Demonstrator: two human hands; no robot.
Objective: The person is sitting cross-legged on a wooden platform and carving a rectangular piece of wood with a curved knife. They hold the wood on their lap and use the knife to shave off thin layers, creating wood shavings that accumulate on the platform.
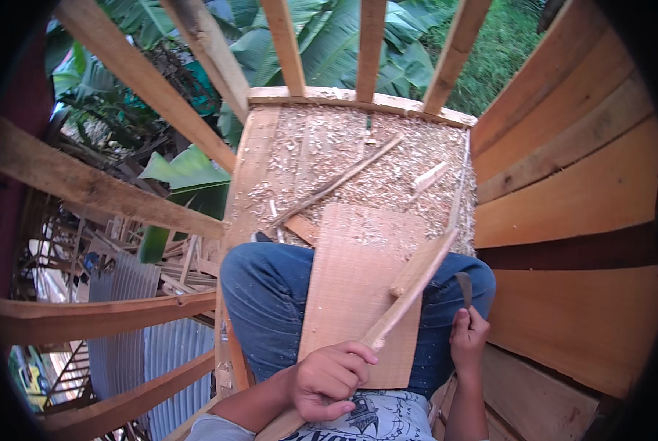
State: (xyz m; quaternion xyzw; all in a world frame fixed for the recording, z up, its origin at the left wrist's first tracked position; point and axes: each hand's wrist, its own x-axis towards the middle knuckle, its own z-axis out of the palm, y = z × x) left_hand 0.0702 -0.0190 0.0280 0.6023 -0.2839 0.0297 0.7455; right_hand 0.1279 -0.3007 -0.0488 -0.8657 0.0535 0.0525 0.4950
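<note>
My left hand (332, 381) is closed around a long, curved, pale wooden piece (419, 278) that slants from my belly up and right past my knee. It has a small knob on its left edge. Beneath it, a flat wooden board (354, 283) lies across my lap between my thighs, its far end toward the floor. By my right knee, my right hand (468, 336) grips a knife (464, 288) with a short, dark, slightly curved blade pointing up, apart from the wood. The knife's handle is mostly hidden in my fist.
Wood shavings (329, 140) cover the plank floor ahead, with a thin stick (336, 180) and a split offcut (430, 176) on them. Wooden railing slats (134, 77) stand at the left and front. A plank wall (571, 213) rises close on my right. Corrugated sheets (171, 353) lie below left.
</note>
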